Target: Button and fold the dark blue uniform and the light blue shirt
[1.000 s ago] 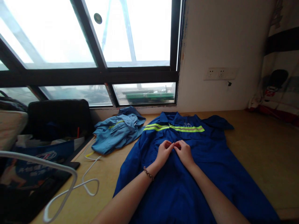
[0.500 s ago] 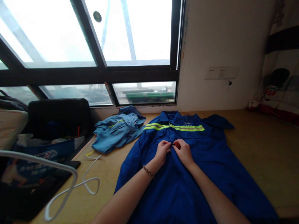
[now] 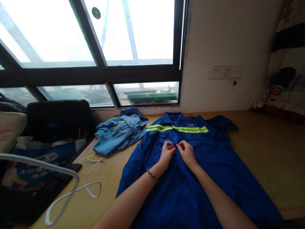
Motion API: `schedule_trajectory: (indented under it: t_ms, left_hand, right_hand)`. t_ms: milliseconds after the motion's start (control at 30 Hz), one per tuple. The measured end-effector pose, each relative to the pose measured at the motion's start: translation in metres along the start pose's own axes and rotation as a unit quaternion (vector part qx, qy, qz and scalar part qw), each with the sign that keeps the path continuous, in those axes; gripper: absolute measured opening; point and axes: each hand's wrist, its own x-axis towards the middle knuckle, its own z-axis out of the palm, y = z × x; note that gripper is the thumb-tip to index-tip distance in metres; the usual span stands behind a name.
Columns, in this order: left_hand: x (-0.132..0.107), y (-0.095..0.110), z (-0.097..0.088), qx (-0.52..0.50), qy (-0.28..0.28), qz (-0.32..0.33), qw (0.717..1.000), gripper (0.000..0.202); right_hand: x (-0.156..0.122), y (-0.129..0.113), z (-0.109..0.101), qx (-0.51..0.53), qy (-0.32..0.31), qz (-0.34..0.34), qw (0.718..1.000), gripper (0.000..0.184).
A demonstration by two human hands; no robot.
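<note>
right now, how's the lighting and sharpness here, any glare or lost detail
Head view, top: window panes glare near white; head view, lower left: the printed bag sinks into shadow; head view, centre: the blue work shirt's folds look dim, with detail at the fingers too small to tell.

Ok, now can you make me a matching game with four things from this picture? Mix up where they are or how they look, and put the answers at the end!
Things:
1. Dark blue shirt
2. Light blue garment
3. Bracelet
4. Wall socket

Where or how:
A. To the right of the window
B. Around the left wrist
C. Spread out under the left hand and right hand
D. Bunched up on the table

Right pairs: 1-C, 2-D, 3-B, 4-A
</note>
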Motion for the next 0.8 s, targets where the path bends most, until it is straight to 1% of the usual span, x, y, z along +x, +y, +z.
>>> schedule_trajectory:
  t_ms: [67,200,267,400,500,567,633,667,733,800]
  left_hand:
    - [0.0,0.0,-0.001,0.027,-0.018,0.021,0.999,0.029]
    - [0.003,0.0,-0.003,0.069,-0.059,0.047,0.995,0.026]
    - [0.004,-0.002,-0.004,0.081,-0.074,0.052,0.993,0.025]
    - [0.007,-0.007,-0.005,0.102,-0.103,0.062,0.988,0.02]
    - [0.011,-0.009,-0.007,0.111,-0.132,0.065,0.983,0.021]
    - [0.015,-0.009,-0.008,0.146,-0.137,0.08,0.977,0.027]
    - [0.02,-0.009,-0.01,0.197,-0.134,0.105,0.966,0.035]
    - [0.023,-0.009,-0.01,0.219,-0.131,0.117,0.96,0.04]
    - [0.03,-0.01,-0.011,0.248,-0.13,0.131,0.951,0.047]
    - [0.039,-0.01,-0.011,0.262,-0.138,0.136,0.945,0.052]
  right_hand:
    - [0.001,0.003,0.001,0.013,-0.001,0.019,1.0,0.02]
    - [0.005,0.015,0.005,0.093,-0.033,0.11,0.989,0.024]
    - [0.007,0.021,0.006,0.121,-0.043,0.14,0.982,0.026]
    - [0.013,0.024,0.0,0.136,-0.037,0.161,0.977,0.032]
    - [0.013,0.014,-0.01,0.138,-0.044,0.162,0.976,0.03]
    - [0.007,0.003,-0.017,0.087,-0.08,0.152,0.981,0.026]
    - [-0.004,-0.009,-0.022,-0.032,-0.124,0.125,0.984,0.019]
    - [-0.01,-0.014,-0.024,-0.105,-0.139,0.108,0.979,0.015]
    - [-0.023,-0.02,-0.027,-0.227,-0.144,0.082,0.96,0.011]
    - [-0.033,-0.022,-0.028,-0.281,-0.14,0.072,0.947,0.014]
